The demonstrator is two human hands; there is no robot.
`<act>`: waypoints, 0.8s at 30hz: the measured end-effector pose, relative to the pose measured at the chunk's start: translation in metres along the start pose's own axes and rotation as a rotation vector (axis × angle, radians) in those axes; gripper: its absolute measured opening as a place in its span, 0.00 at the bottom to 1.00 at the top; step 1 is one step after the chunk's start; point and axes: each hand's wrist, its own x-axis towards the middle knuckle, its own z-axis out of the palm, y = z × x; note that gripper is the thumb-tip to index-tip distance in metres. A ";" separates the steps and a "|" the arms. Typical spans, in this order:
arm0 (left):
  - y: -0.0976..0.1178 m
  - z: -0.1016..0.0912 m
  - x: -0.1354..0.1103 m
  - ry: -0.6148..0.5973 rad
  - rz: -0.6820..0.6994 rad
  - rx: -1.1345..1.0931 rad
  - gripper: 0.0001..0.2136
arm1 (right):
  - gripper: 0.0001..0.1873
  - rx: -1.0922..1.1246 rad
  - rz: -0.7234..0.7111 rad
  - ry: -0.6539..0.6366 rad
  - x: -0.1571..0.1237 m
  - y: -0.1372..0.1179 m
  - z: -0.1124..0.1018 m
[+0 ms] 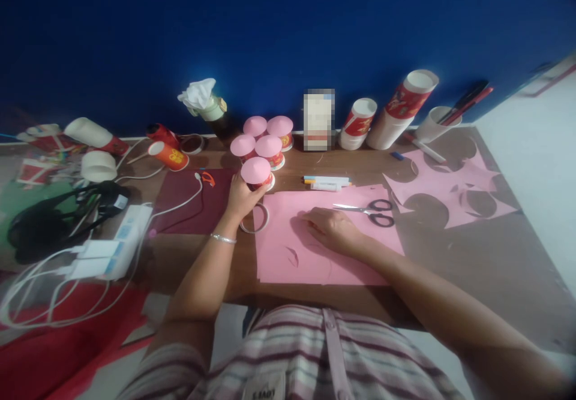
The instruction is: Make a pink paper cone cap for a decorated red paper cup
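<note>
My left hand is closed around a red paper cup topped with a pink paper cone, in front of the other cone-topped cups. Behind it stand several more such cups, grouped close together. On the stack of pink paper rests my right hand, palm down with its fingers partly bent; nothing shows in it. Black-handled scissors lie on the paper just beyond that hand. A roll of tape sits by the paper's left edge, below my left hand.
Pink paper offcuts lie at the right. Markers lie behind the paper stack. Stacked paper cups and a pen holder stand along the wall. A power strip with white cables and an orange cup are at the left.
</note>
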 end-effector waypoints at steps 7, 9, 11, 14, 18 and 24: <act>-0.012 -0.003 0.002 0.089 0.017 0.064 0.27 | 0.12 -0.015 0.005 -0.023 0.000 0.002 0.001; -0.015 -0.003 0.002 0.090 0.014 0.072 0.27 | 0.12 -0.020 0.007 -0.032 -0.001 0.002 0.000; -0.016 -0.003 0.001 0.085 0.011 0.082 0.27 | 0.12 -0.023 0.000 -0.047 -0.001 0.001 -0.001; -0.016 -0.004 0.000 0.074 0.005 0.082 0.27 | 0.12 -0.028 -0.004 -0.069 -0.003 0.002 -0.002; -0.013 -0.004 -0.001 0.054 0.001 0.076 0.23 | 0.12 -0.012 -0.013 -0.066 -0.009 0.003 -0.003; -0.014 -0.012 -0.006 0.058 -0.009 0.095 0.20 | 0.10 -0.050 -0.001 -0.029 -0.025 0.012 -0.015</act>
